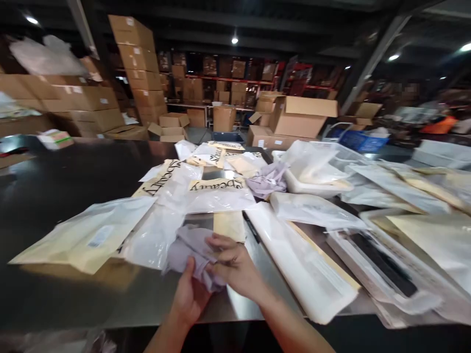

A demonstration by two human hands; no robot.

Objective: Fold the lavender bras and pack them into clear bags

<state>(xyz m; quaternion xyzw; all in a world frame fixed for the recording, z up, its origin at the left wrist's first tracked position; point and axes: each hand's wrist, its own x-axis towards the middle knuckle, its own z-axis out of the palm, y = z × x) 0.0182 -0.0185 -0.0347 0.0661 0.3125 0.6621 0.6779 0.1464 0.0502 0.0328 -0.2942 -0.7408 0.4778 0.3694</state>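
A crumpled lavender cloth [189, 245] is held just over the near edge of the dark metal table. My left hand [191, 296] grips its lower side, thumb on top and fingers underneath. From the right, my right hand [235, 262] pinches the cloth's folds, its fingers slightly blurred. Behind the cloth lie clear plastic bags [158, 230] and a printed bag [221, 196] with black lettering. A second lavender cloth [268, 179] rests farther back. A black pen [252, 228] lies beside a long white packet [305, 260] to the right of my hands.
At the left lies a cream and white mailer [88, 235] with a label. A white basket [312, 186] holding plastic bags stands at the back right. More packets [397, 186] and a bag with a black strip-like item [384, 264] cover the right. Cardboard boxes [143, 68] are stacked beyond the table.
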